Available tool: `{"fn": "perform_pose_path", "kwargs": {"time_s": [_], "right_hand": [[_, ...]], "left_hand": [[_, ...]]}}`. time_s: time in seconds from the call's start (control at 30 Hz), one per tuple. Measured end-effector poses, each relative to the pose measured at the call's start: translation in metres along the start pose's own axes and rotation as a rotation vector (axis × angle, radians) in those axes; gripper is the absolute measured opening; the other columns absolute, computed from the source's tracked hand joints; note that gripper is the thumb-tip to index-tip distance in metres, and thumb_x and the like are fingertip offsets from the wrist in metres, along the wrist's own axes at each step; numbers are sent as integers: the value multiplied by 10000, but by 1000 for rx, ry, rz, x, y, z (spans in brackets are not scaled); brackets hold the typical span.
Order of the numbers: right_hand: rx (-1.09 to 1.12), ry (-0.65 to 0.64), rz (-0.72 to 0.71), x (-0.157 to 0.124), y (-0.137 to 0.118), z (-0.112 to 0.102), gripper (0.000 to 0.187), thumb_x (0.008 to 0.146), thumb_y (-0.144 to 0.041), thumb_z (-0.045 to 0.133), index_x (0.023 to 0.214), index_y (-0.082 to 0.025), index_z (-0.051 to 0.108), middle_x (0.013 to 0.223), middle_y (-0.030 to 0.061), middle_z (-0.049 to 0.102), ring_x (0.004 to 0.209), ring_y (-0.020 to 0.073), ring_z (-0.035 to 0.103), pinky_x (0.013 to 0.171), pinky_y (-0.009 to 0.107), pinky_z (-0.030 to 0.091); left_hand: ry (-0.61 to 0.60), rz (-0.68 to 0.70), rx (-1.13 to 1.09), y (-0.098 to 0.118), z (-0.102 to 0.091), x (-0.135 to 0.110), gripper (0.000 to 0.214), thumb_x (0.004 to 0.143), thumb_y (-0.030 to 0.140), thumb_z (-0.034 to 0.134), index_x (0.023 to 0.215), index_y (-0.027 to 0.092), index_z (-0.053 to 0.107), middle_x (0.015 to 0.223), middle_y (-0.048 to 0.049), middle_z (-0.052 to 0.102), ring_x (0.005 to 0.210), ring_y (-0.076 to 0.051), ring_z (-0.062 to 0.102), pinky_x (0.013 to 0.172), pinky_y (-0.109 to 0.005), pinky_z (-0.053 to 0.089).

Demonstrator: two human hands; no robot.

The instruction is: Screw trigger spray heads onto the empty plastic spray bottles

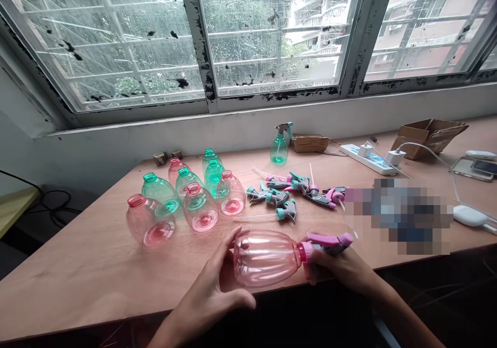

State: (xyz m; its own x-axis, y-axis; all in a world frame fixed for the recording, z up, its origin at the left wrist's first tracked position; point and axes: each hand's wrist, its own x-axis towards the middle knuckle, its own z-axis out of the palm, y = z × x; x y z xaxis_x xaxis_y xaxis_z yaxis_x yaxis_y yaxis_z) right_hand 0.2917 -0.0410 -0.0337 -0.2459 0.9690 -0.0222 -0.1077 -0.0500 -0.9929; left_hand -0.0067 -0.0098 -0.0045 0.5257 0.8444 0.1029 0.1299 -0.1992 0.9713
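I hold a clear pink plastic bottle [264, 257] lying on its side over the table's front edge. My left hand [213, 291] cups the bottle's base, thumb and fingers curled round it. My right hand [341, 267] grips the pink and grey spray trigger head [330, 242] sitting on the bottle's neck. A cluster of open pink and green bottles [186, 200] stands and lies to the left on the wooden table [77, 265]. Several loose spray heads [291, 190] lie behind the bottle I hold.
One green bottle with a spray head fitted [280, 146] stands at the back near a small woven box [309, 143]. A white power strip [368, 159], a cardboard box [429, 135], phones [476, 167] and cables lie at the right. A blurred patch [399, 213] covers part of the table.
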Motion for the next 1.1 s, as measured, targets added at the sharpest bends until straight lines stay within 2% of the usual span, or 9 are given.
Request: {"fn": "perform_pose_path", "kwargs": {"time_s": [0.17,0.33,0.43,0.57,0.73,0.8,0.93,1.0,1.1], "right_hand": [[-58,-25,-23,2,-2,0,375,884,-527,710,981,-171,641,723,28,763,581,151,644,555,251,465],[-95,70,60,6,-3,3,534,845,-695,638,745,-171,600,498,-21,608,395,82,409,426,227,218],[-145,162,76,7,-8,8,602,839,-744,596,610,-188,563,443,-35,509,411,98,386,444,252,227],[-209,269,-29,11,-9,13,593,870,-705,596,581,-187,587,488,-21,525,466,119,402,478,270,261],[-199,277,-91,15,-2,9,646,874,-726,568,551,-168,609,475,-31,445,434,106,357,440,255,228],[-90,246,-170,16,0,9,569,837,-731,618,733,-174,657,530,-39,485,421,99,351,412,236,248],[-62,302,-292,13,-1,13,409,850,-590,719,1028,-227,660,791,8,639,496,116,473,496,256,439],[-98,342,-293,10,-2,14,331,874,-533,718,1000,-228,692,824,25,662,528,137,517,522,279,482],[-158,431,-348,8,-15,5,300,859,-508,739,908,-211,738,658,14,638,480,163,512,412,280,449]], "left_hand": [[-14,2,-20,1,-1,1,857,761,375,876,1493,366,431,1603,-65,440,1392,-363,511,1143,-491,464],[63,221,325,-3,1,-1,912,673,372,932,1465,381,480,1504,-54,571,1383,-360,523,1202,-509,387],[135,371,492,-8,3,-3,920,692,407,908,1490,385,450,1474,-67,593,1362,-356,543,1180,-486,424],[124,457,577,-13,6,-3,929,754,400,867,1533,400,361,1490,-79,555,1339,-343,562,1147,-455,468],[144,352,462,-7,11,-3,881,733,389,891,1474,418,416,1474,-53,544,1355,-339,540,1146,-460,478],[173,266,311,-4,11,-3,821,758,384,875,1445,437,427,1469,-37,531,1326,-322,565,1095,-440,534],[140,155,139,-2,9,-4,743,819,377,827,1433,441,413,1461,-35,508,1254,-292,615,1034,-401,583],[92,165,158,-3,7,-4,749,827,414,811,1450,439,397,1502,-41,472,1305,-316,574,1070,-416,553],[41,204,248,-7,5,-2,816,818,493,793,1496,443,341,1565,-52,419,1383,-360,493,1133,-468,483]]}}
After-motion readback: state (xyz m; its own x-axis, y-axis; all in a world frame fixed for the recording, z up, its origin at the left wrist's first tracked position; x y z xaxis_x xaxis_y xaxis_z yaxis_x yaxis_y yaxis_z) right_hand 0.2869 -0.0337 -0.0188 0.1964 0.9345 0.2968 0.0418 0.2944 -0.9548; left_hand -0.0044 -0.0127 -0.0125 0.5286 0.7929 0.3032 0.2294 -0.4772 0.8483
